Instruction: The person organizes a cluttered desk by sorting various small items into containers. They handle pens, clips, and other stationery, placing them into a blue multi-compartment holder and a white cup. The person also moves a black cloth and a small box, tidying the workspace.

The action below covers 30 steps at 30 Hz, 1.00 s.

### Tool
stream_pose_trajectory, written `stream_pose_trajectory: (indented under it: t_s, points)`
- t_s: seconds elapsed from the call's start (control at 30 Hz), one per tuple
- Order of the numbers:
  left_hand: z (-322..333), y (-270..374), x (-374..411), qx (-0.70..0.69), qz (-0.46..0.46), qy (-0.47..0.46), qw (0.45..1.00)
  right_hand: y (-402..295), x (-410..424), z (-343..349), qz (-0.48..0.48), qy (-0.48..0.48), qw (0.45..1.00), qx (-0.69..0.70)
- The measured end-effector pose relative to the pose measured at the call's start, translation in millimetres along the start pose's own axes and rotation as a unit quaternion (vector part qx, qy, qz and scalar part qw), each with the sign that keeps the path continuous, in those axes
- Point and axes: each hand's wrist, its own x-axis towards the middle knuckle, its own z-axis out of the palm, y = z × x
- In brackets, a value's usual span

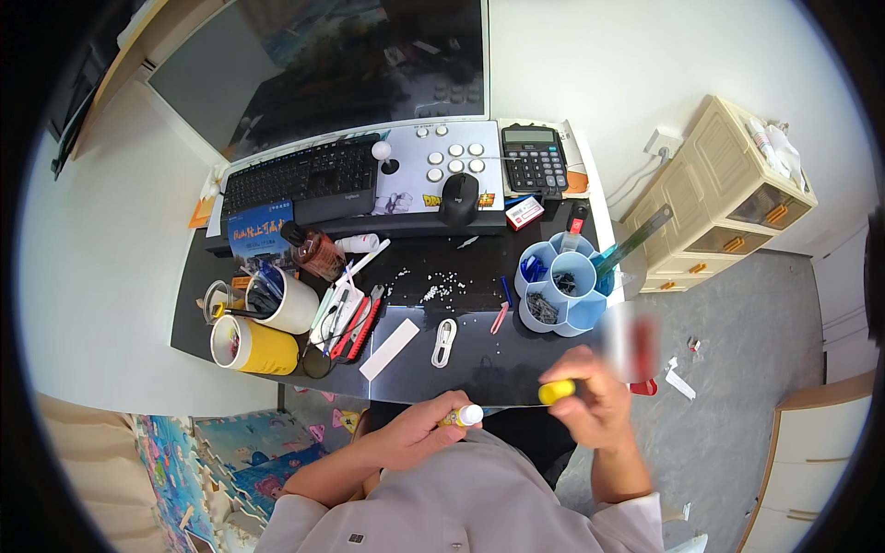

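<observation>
In front of my torso, at the desk's near edge, my left hand [422,425] grips a small yellow bottle [453,417] with a white top [471,415]. My right hand [598,408] pinches a yellow cap [556,392] between thumb and fingers, apart from the bottle. Just beyond that hand is a blurred red and white object [632,343] that I cannot identify. A coiled white cable [444,343] and a pale flat strip [389,349] lie on the black desk [415,383]. Small white beads or pellets [442,289] are scattered farther back.
A light-blue organizer [581,314] holds clips, pins and a ruler [636,238]. Left stand a yellow canister [263,345], a white pen cup [299,301] and a dark-capped bottle [319,254]. Behind are a keyboard [297,176], a mouse [459,199], a calculator [534,159] and a monitor [359,62].
</observation>
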Motion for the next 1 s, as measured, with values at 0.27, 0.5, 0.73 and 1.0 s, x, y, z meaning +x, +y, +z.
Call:
stream_pose_trajectory:
  t_s: [0.27,0.5,0.73,1.0]
  points:
    - [4.4,-7.7,6.5,0.065,0.047,0.016,0.997,-4.4,2.7,37.1,-0.008,-0.044,0.998,0.037]
    - [-9.3,9.2,6.5,0.173,0.0,-0.023,0.985,-6.4,1.0,38.8,-0.034,-0.112,0.991,-0.063]
    - [9.3,-14.4,15.4,0.252,0.087,-0.07,0.961,-1.1,-8.1,54.3,0.045,-0.141,0.982,0.116]
    - [13.2,-18.3,6.8,0.353,0.062,-0.174,0.917,-5.2,-30.9,73.2,0.048,-0.136,0.984,0.108]
